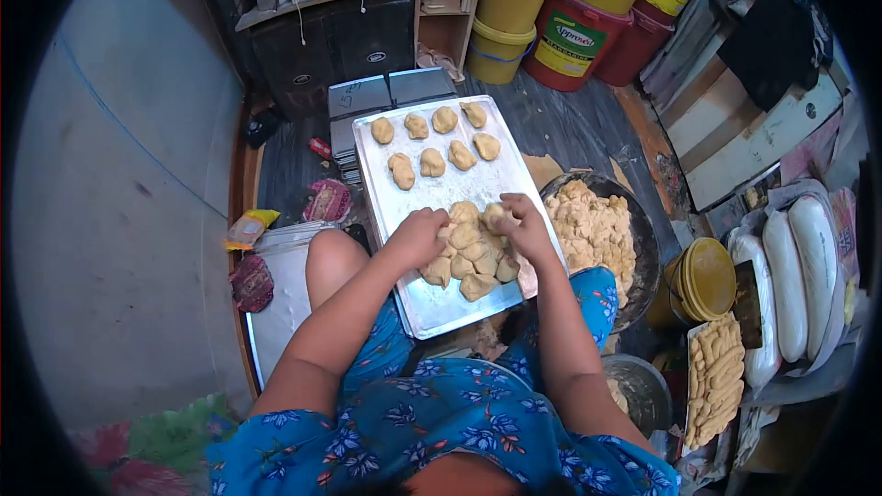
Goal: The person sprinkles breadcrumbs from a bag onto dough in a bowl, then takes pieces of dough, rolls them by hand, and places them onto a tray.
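Note:
A metal tray (427,320) lies tilted across the person's lap. Near its far end, several separate dough lumps (433,163) sit in two rows. Closer in, a pile of dough pieces (466,248) is packed together. My left hand (420,237) rests against the pile's left side, its fingers curled and their tips partly hidden by the dough. At the pile's upper right, my right hand (522,225) has its thumb and fingers closed around a dough piece (497,218).
Right of the tray stands a dark basin (650,262) heaped with dough. Beyond it are a yellow bucket (707,277), a tray of shaped dough (715,381) and a metal bowl (643,390). Stacked trays (358,96) lie behind; large buckets (570,41) stand at the back.

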A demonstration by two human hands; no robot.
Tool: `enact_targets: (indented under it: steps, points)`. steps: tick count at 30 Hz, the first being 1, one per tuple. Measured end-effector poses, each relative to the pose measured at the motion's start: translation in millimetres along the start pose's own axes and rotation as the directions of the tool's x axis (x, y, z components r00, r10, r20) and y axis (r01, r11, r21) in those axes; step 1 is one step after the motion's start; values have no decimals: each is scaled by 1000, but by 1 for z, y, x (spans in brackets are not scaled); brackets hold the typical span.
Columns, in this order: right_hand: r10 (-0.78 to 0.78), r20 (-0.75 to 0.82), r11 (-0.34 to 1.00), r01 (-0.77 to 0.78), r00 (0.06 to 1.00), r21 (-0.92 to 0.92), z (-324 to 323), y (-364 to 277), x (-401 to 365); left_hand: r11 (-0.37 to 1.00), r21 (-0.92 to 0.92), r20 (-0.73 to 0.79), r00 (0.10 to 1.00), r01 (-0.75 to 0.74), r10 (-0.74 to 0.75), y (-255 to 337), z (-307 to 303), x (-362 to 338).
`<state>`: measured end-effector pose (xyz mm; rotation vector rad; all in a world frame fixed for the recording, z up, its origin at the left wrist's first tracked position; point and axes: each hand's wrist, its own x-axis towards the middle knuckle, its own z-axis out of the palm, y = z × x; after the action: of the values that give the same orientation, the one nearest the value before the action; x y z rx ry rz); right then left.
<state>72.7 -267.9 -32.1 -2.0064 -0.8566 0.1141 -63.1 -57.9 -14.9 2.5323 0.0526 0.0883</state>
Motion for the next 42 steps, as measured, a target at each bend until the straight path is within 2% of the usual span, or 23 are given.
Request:
enact_targets:
  steps: [1,3,5,7,8,9,10,13,15,17,19,21,22,25,26,28,31,32,35,36,38,39,42]
  points:
    - [103,0,992,-102,995,80,-2,-7,7,997,-50,5,999,54,-53,-1,-5,2]
    - [144,-99,948,-109,985,297,11,-11,23,975,-156,22,987,160,-159,0,-17,3]
    - [165,-104,905,-108,981,412,17,-49,35,958,-204,-151,960,203,-236,-5,-20,0]
    - [84,-141,935,-29,986,354,38,-65,46,963,-154,-369,892,219,-262,-12,-21,-3]
    - [84,-44,969,-71,995,237,46,-70,48,965,-132,-439,859,228,-263,-14,-22,-2]
    - [93,53,989,-99,994,113,50,-76,49,963,-115,-404,874,244,-269,-16,-23,-2]
    - [168,196,981,-144,966,-132,60,-64,55,961,-96,-371,887,258,-276,-19,-24,-2]
    - [-36,-43,976,26,998,-217,55,-71,42,945,-179,-276,908,275,-317,-24,-31,-5]
    - [71,75,961,-48,995,-271,39,-74,36,891,-351,-190,909,289,-370,-26,-31,-7]
    - [193,242,948,-118,951,-294,30,-59,33,928,-161,-198,911,335,-363,-23,-29,-5]
    - [263,139,958,-240,955,-159,24,-62,36,931,35,-206,914,364,-350,-17,-27,-3]
    - [337,-20,941,-337,941,-20,20,-72,42,946,144,-278,930,289,-241,-13,-22,1]
    - [273,-78,958,-278,959,-64,23,-60,46,947,200,-312,932,253,-183,-11,-20,4]
    - [174,10,984,-173,985,-33,24,-31,52,985,172,-429,898,-27,100,-13,0,11]
    - [109,-26,987,-111,994,-115,20,-26,50,962,267,-449,876,-58,177,-14,8,14]
    - [-30,-78,958,6,996,-286,8,-20,42,977,207,-341,931,-58,127,-18,10,17]
    - [134,276,926,-22,952,-376,-6,-14,21,980,191,-249,964,-46,94,-16,10,20]
    - [203,225,958,-146,953,-246,-7,-14,17,978,203,-227,969,-46,93,-15,9,19]
    - [265,-40,945,-268,963,-186,-3,7,26,984,180,-199,980,11,26,-9,8,19]
    - [281,-188,941,-308,941,-139,-5,-18,30,977,214,-273,959,-13,72,-7,12,19]
    - [153,-298,963,-209,942,-168,3,-13,47,957,287,-405,899,-47,165,-1,21,16]
    - [90,-351,969,-162,932,-184,7,-9,55,953,294,-384,903,-75,190,1,22,14]
    - [94,-267,944,-171,959,-282,17,-5,60,921,345,-362,880,-179,307,12,24,7]
